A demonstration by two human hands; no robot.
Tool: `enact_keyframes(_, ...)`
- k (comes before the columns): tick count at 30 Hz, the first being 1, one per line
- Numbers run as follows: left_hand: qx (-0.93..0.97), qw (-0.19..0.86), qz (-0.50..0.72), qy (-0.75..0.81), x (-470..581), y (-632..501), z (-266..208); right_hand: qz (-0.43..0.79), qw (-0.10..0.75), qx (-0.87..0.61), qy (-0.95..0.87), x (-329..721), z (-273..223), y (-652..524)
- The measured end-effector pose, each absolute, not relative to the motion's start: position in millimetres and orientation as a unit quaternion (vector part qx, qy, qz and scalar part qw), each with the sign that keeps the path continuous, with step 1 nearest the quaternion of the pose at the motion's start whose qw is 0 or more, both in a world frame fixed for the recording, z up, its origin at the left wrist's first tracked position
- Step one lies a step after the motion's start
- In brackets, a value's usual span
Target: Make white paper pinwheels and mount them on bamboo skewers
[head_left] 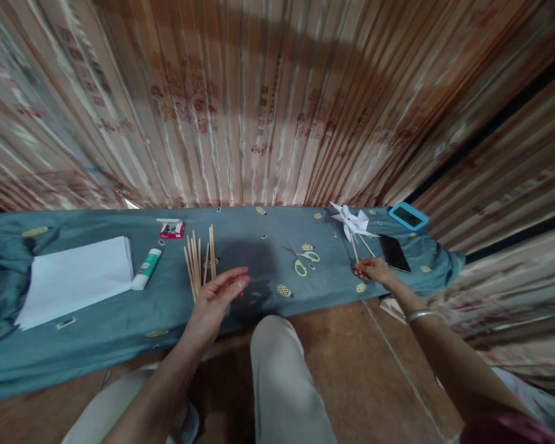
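My right hand [374, 270] pinches the lower end of a wooden stick that carries a white paper pinwheel [350, 222], at the right part of the bench. A second stick [367, 246] slants down from under the pinwheel; whether it bears another pinwheel I cannot tell. My left hand [222, 291] hovers over the front of the bench with its fingers stretched out and nothing in them. Just beyond it lie several loose wooden sticks [194, 262], their near ends partly hidden by the hand. Between my hands lie scissors [300, 259] with green handles, blades apart.
At the left, a stack of white paper [78, 277] lies beside a glue stick [147, 269]. A small red box [171, 229] stands open at the back. A black phone [395, 253] and a blue-framed device [407, 216] lie far right. A curtain [259, 111] hangs behind the cloth-covered bench [254, 216].
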State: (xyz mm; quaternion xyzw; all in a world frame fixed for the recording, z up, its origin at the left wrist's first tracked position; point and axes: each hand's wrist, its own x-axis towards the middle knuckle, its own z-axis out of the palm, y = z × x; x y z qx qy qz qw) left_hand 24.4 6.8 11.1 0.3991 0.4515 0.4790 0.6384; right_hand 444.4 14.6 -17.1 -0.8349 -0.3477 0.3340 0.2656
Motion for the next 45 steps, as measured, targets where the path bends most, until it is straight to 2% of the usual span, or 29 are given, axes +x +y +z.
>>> enact_keyframes(13,0.413,0.634,0.468,0.456,25,8,7,0.320,0.171,-0.868,-0.339,470,-7,39)
enact_keyframes(32,0.407,0.637,0.464,0.462,28,9,8,0.263,0.127,-0.886,-0.361,477,-5,39)
enact_keyframes(45,0.410,0.638,0.456,0.465,27,10,4,0.195,-0.013,-0.886,-0.422,493,-17,44)
